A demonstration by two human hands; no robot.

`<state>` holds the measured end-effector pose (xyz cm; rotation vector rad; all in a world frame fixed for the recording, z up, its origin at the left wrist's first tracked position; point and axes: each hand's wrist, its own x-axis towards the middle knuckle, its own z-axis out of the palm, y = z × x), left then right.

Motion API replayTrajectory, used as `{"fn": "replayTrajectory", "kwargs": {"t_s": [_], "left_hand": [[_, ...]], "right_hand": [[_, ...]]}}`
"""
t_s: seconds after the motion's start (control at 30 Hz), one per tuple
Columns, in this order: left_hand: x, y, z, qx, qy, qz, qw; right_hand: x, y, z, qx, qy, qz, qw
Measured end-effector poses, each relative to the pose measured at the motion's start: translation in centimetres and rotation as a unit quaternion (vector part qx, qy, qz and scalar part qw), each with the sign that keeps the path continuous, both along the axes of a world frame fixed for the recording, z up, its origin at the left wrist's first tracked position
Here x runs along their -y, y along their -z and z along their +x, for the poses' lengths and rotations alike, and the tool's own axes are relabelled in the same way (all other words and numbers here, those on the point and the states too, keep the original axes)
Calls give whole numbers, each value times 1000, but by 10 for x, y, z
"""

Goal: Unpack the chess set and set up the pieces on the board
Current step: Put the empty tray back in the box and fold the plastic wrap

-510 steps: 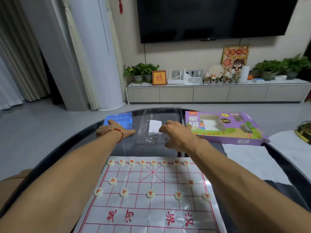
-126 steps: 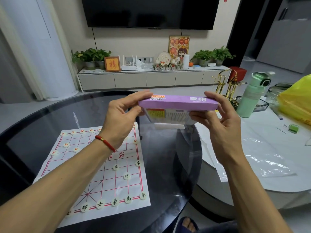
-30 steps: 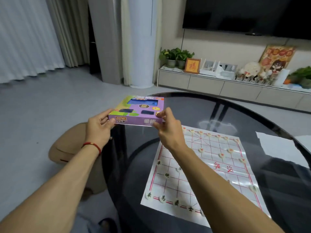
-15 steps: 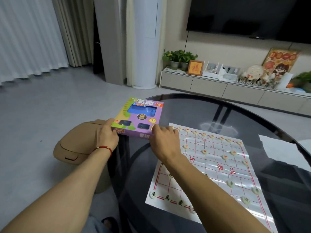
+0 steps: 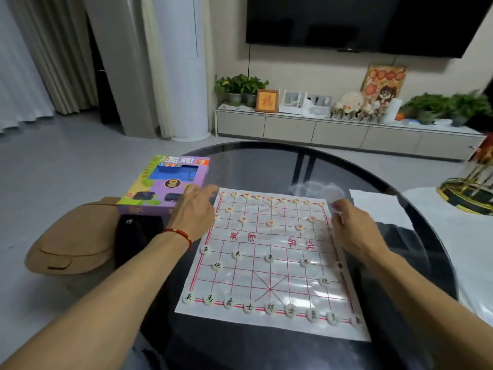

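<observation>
Now both hands flank the board [image 5: 269, 252]: the left hand [image 5: 193, 210] rests relaxed at its left edge beside the purple box [image 5: 162, 188], the right hand [image 5: 349, 228] pinches its right edge.

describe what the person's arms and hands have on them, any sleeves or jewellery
Both forearms are bare as far as the frame shows, with no sleeves in view. The left hand has a thin red cord bracelet with a small gold-coloured bead at the wrist. The right hand wears nothing visible: no watch, bracelet or gloves. Rings cannot be made out on either hand.
</observation>
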<state>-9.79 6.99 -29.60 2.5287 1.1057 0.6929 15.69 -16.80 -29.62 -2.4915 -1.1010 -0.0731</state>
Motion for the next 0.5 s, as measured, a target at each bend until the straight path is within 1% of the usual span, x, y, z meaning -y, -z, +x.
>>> {"fn": "replayTrajectory", "kwargs": {"t_s": [0.07, 0.1, 0.23, 0.33, 0.5], "left_hand": [[-3, 3, 6, -12, -7, -10, 1000], [-6, 4, 8, -16, -14, -11, 1000], [-15, 13, 16, -50, -21, -7, 998], [-24, 16, 21, -65, -21, -6, 998], [-36, 27, 22, -74, -9, 2, 997]], "right_hand": [[10, 7, 18, -28, -11, -19, 999], [12, 12, 25, -26, -24, -26, 999], [9, 23, 48, 23, -62, -39, 997], [5, 27, 53, 60, -74, -78, 992], [2, 31, 59, 77, -74, -106, 989]]}}
